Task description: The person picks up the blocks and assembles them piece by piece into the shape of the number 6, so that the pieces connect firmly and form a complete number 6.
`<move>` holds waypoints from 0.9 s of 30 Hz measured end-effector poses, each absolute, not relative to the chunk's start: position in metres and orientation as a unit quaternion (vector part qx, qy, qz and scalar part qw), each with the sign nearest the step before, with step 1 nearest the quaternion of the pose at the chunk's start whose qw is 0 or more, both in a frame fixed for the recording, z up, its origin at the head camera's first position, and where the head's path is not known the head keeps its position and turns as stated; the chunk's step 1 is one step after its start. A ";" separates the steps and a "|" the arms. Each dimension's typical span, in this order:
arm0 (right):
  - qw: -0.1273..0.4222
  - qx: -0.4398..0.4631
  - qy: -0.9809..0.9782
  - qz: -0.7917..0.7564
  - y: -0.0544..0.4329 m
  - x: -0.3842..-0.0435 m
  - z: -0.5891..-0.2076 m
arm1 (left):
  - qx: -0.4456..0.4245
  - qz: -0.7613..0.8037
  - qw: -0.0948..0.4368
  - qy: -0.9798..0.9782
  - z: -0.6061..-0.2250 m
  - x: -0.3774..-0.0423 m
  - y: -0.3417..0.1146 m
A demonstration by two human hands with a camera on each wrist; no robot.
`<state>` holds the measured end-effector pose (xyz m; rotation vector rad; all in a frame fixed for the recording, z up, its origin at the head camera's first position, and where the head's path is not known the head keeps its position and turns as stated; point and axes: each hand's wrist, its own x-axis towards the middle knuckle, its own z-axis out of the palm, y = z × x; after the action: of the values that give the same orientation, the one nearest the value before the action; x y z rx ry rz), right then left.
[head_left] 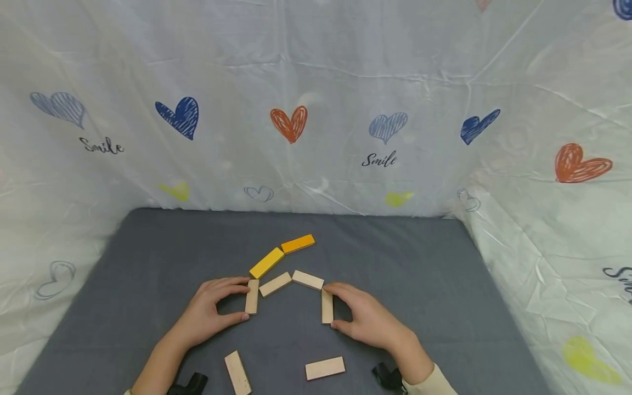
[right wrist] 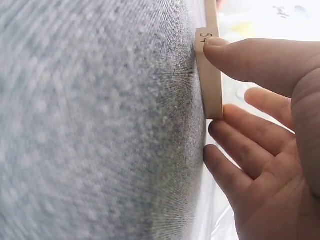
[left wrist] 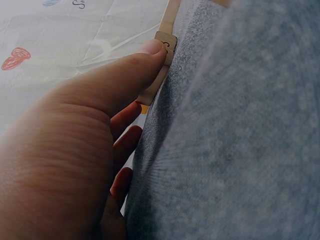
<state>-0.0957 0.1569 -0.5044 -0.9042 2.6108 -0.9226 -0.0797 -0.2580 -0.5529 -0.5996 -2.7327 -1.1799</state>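
Flat wooden blocks form an arch on the grey cloth. My left hand pinches the upright plain block at the arch's left end, thumb at its near end and fingers at the far end. On the right, my right hand grips another upright plain block the same way; in the right wrist view the thumb presses the numbered end of this block. Two slanting plain blocks, a left one and a right one, lie between them. Beyond these lie a yellow block and an orange block, end to end.
Nearer me, a loose plain block lies on the left and another plain block on the right. The grey cloth covers the table. A white curtain printed with hearts hangs behind and around it.
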 end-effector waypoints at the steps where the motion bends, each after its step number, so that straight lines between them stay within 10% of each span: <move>1: 0.116 -0.307 0.891 -0.315 0.157 -0.096 -0.504 | -0.197 -0.388 0.053 -0.899 -0.553 -0.080 -0.258; 27: 0.111 -0.293 0.901 -0.299 0.151 -0.093 -0.504 | -0.201 -0.384 0.058 -0.899 -0.553 -0.079 -0.258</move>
<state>-0.0926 0.1505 -0.5040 -0.8606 2.6477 -0.8777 -0.0788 -0.2580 -0.5526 -0.6095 -2.7248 -1.1627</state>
